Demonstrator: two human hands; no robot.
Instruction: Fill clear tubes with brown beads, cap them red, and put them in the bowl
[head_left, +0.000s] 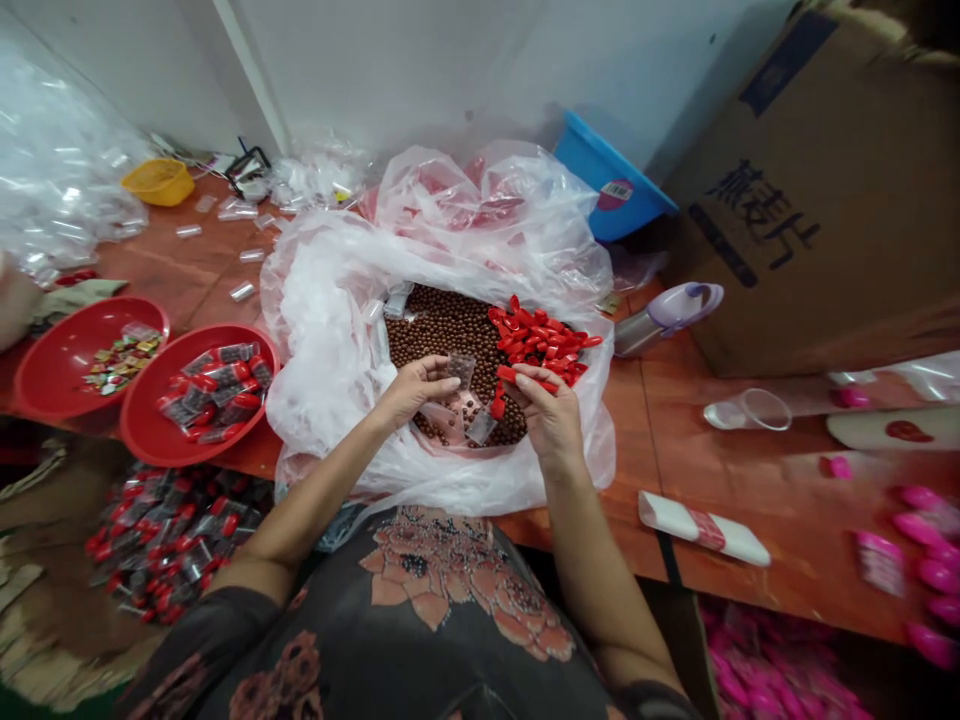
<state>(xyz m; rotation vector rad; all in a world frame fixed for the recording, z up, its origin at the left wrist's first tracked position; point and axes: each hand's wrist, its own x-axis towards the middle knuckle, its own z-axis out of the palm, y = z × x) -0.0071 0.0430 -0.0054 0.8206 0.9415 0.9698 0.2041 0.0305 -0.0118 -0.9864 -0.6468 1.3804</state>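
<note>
My left hand [414,386] pinches a small clear plastic tube [463,369] above a heap of brown chocolate balls [442,325]. My right hand [546,405] is closed on a red cap [508,374] and another clear tube [481,427], with a second red cap [497,407] under the fingers. Both hands hover over the open white plastic bag [330,330] that holds the brown balls. A pile of loose red caps [541,340] lies on the balls just beyond my right hand.
Two red bowls sit at the left: one [150,425] with filled red-capped tubes, one [52,375] with wrapped sweets. More filled tubes [169,540] lie below the table edge. A blue basin [611,185], cardboard box [817,190], clear cup [750,410] and pink items [926,560] are at the right.
</note>
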